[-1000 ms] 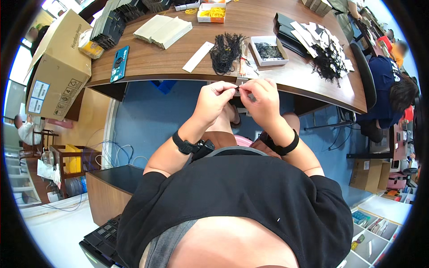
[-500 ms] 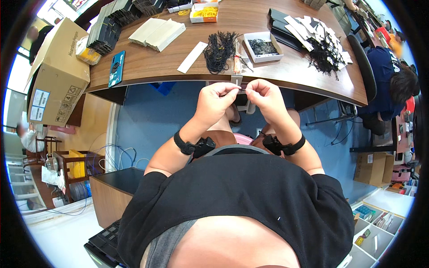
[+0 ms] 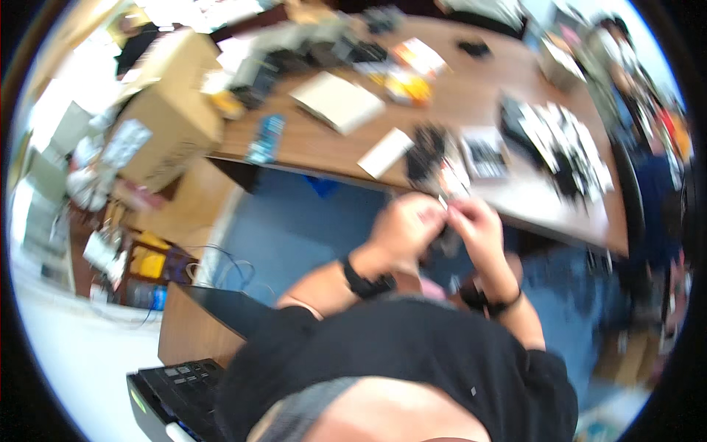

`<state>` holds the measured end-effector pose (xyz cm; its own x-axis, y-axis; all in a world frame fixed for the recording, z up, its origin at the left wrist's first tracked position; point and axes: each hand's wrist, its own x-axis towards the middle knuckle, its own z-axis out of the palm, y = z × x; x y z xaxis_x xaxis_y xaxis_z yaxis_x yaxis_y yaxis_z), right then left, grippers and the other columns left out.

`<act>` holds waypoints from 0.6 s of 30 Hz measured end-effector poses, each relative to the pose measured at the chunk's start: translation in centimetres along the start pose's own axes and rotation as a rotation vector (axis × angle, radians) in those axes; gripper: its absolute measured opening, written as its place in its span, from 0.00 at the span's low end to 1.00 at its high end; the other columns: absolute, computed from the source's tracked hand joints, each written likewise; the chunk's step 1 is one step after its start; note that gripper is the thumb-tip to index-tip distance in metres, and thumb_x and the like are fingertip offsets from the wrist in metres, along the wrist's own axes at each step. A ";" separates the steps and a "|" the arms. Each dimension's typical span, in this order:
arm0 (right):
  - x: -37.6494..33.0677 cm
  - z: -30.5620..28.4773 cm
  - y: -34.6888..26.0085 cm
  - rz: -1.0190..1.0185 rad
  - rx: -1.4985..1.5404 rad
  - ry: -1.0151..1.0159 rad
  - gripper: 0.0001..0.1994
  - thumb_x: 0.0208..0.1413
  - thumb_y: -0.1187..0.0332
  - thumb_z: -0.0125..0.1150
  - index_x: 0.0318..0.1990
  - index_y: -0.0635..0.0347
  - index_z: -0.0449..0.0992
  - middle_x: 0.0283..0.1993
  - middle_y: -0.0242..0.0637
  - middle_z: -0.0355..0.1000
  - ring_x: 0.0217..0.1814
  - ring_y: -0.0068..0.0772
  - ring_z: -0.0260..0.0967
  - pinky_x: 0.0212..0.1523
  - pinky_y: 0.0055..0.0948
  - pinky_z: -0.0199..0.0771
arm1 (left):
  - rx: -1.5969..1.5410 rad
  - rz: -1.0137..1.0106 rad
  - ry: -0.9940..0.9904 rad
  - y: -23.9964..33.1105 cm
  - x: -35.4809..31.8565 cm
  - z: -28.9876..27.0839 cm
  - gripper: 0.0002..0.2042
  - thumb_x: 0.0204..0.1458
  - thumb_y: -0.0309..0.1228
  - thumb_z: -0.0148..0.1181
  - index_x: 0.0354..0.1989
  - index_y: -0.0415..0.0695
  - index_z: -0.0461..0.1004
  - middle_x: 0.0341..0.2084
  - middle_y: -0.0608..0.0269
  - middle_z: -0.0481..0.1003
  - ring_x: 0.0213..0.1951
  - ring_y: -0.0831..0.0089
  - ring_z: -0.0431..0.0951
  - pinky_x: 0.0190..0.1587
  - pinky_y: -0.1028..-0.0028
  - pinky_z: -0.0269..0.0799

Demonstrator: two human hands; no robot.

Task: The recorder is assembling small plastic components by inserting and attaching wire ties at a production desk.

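Note:
The picture is smeared by motion. My left hand (image 3: 407,227) and my right hand (image 3: 479,225) meet at the desk's front edge with fingers pinched close together. What they hold between the fingertips is too small and blurred to make out. Just beyond them lies a tangle of black cords (image 3: 427,156), with a white card strip (image 3: 385,153) to its left. On its right stands a small white box (image 3: 484,152) with dark little pieces inside. Farther right, white tags (image 3: 563,136) lie in a heap with black strings.
Across the wooden desk (image 3: 471,81) are a cream stack (image 3: 337,102), a teal phone-like item (image 3: 265,138) and an orange-and-white box (image 3: 412,81). A large cardboard box (image 3: 166,125) stands at the left. Another person (image 3: 618,59) is at the far right.
The whole view has swung and tilted, so the desk now sits lower and slanted. My hands stay together at the desk's edge, their fingers still pinched.

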<state>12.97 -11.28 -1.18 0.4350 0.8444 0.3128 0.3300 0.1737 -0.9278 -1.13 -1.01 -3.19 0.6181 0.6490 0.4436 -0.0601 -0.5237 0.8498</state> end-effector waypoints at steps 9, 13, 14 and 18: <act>1.2 0.9 -2.8 -0.151 -0.276 -0.103 0.03 0.45 0.78 0.62 0.29 0.64 0.74 0.26 0.39 0.73 0.28 0.30 0.72 0.33 0.26 0.72 | -0.349 -0.247 -0.193 0.8 0.5 -2.3 0.05 0.54 0.25 0.59 0.34 0.36 0.77 0.26 0.68 0.76 0.31 0.84 0.71 0.35 0.79 0.68; 2.2 0.6 -2.0 -0.139 -0.288 -0.134 0.03 0.45 0.75 0.62 0.26 0.63 0.74 0.24 0.37 0.72 0.27 0.26 0.72 0.31 0.25 0.72 | -0.143 -0.141 -0.143 1.5 1.0 -3.3 0.06 0.50 0.27 0.64 0.31 0.37 0.78 0.28 0.64 0.78 0.34 0.81 0.75 0.38 0.76 0.72; 2.6 0.5 -1.7 -0.047 -0.264 -0.160 0.04 0.46 0.73 0.61 0.24 0.63 0.74 0.23 0.37 0.71 0.26 0.24 0.70 0.30 0.25 0.70 | -0.266 -0.100 -0.147 1.8 1.2 -3.5 0.06 0.50 0.28 0.64 0.30 0.37 0.78 0.28 0.65 0.78 0.33 0.81 0.75 0.38 0.76 0.72; 3.4 -0.8 -1.1 0.263 0.613 -0.212 0.04 0.57 0.73 0.55 0.37 0.63 0.74 0.32 0.30 0.72 0.31 0.18 0.65 0.34 0.19 0.66 | -0.368 -0.214 -0.063 3.1 2.2 -3.8 0.04 0.54 0.24 0.60 0.33 0.36 0.77 0.28 0.68 0.78 0.31 0.83 0.73 0.37 0.80 0.71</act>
<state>14.77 -8.97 1.04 0.2418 0.9676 0.0733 -0.3229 0.1514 -0.9342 -2.94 0.87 1.45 0.6929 0.6806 0.2381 -0.1941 -0.1419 0.9707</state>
